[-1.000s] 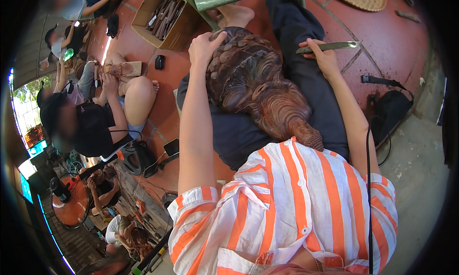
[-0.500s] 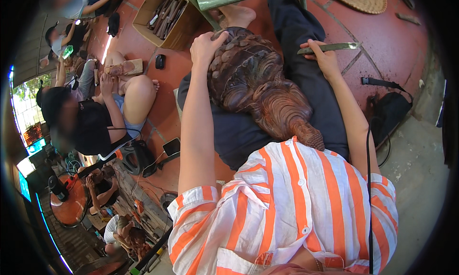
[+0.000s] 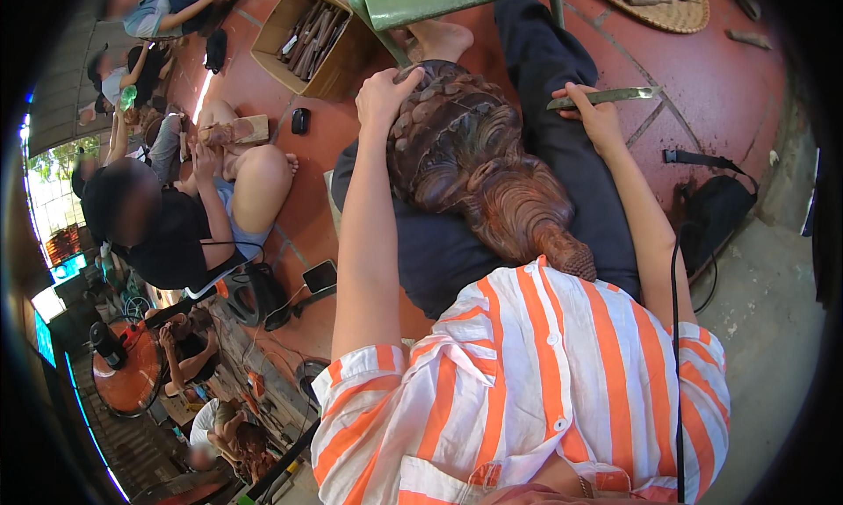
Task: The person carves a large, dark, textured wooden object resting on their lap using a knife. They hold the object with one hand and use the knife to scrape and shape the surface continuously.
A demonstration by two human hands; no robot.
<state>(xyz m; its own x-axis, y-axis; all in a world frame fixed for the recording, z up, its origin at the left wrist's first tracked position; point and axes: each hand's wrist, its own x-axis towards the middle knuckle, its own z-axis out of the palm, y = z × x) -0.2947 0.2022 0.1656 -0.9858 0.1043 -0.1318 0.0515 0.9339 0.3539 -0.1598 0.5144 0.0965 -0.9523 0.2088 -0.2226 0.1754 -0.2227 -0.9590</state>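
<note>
A dark brown carved wooden statue (image 3: 474, 145) lies across my lap. Its narrow, knobbed head end points at my striped shirt, and its broad, scaly base faces away from me. My left hand (image 3: 383, 99) grips the far left edge of that base. To the right of the statue, above my right thigh, my right hand (image 3: 594, 123) is closed round a knife (image 3: 622, 95) with a long, flat, greenish-grey blade. The blade points right and is apart from the wood. My fingers cover part of the knife.
Ahead stands a green stool (image 3: 439, 3), with a cardboard box (image 3: 279, 68) of carving tools to its left. A woven tray (image 3: 694, 15) holds more at the far right. A black bag (image 3: 720, 208) lies right. Co-workers sit left, one holding a wooden piece (image 3: 218, 133); a phone (image 3: 320, 277) lies nearby.
The view has shifted slightly, moving the surroundings a little right and down. My left hand keeps its grip on the statue and my right hand still holds the knife in nearly the same place.
</note>
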